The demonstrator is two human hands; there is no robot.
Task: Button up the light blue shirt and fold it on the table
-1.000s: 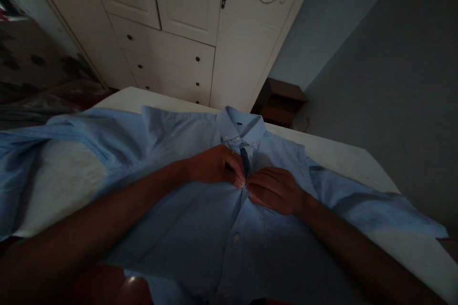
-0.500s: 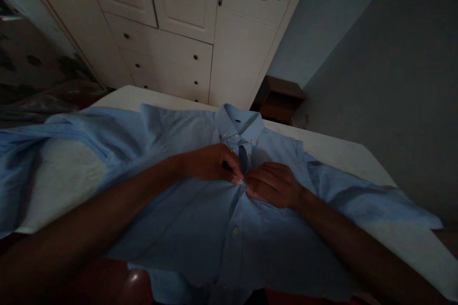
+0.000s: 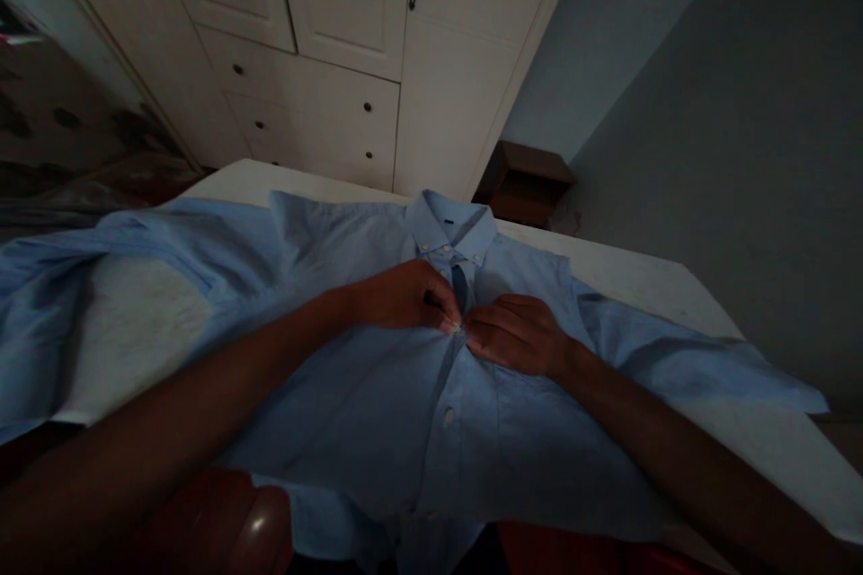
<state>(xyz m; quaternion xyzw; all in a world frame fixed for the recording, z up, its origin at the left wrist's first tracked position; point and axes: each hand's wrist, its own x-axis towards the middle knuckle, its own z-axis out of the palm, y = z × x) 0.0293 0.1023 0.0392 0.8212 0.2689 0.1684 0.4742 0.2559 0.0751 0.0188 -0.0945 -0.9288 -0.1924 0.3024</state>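
Light blue shirt (image 3: 378,395) spread face up across the white surface (image 3: 135,341), with the collar (image 3: 449,229) toward the far edge and the sleeves reaching toward the left and right edges. The left hand (image 3: 404,296) and right hand (image 3: 519,337) meet at the front opening just below the collar, fingertips together, each pinched on the cloth about a small button (image 3: 457,328). A cream wardrobe (image 3: 351,63) stands beyond the far edge.

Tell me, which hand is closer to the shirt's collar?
Left. The left hand sits just below the collar, close to it. The right hand is lower and off to the right. Both pinch the shirt front.
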